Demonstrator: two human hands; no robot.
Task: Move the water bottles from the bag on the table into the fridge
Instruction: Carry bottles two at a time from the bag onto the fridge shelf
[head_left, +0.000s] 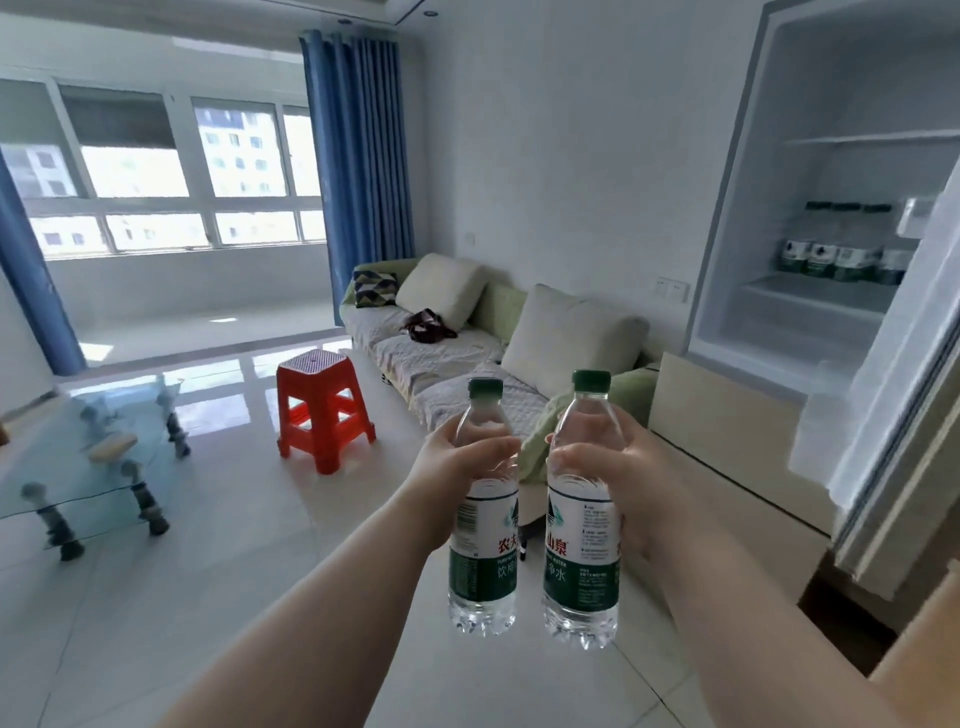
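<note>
I hold two clear water bottles with green caps and green-and-white labels upright, side by side, in front of me. My left hand (457, 467) grips the left bottle (483, 545) around its upper body. My right hand (618, 467) grips the right bottle (582, 551) the same way. The fridge (737, 208) stands open at the upper right. Several matching bottles (841, 254) stand in a row on its middle shelf. The bag and the table it sat on are out of view.
The open fridge door (893, 415) juts out at the right edge. A sofa (447, 353) with cushions runs along the wall ahead. A red plastic stool (322, 410) and a glass coffee table (88, 467) stand on the tiled floor at left.
</note>
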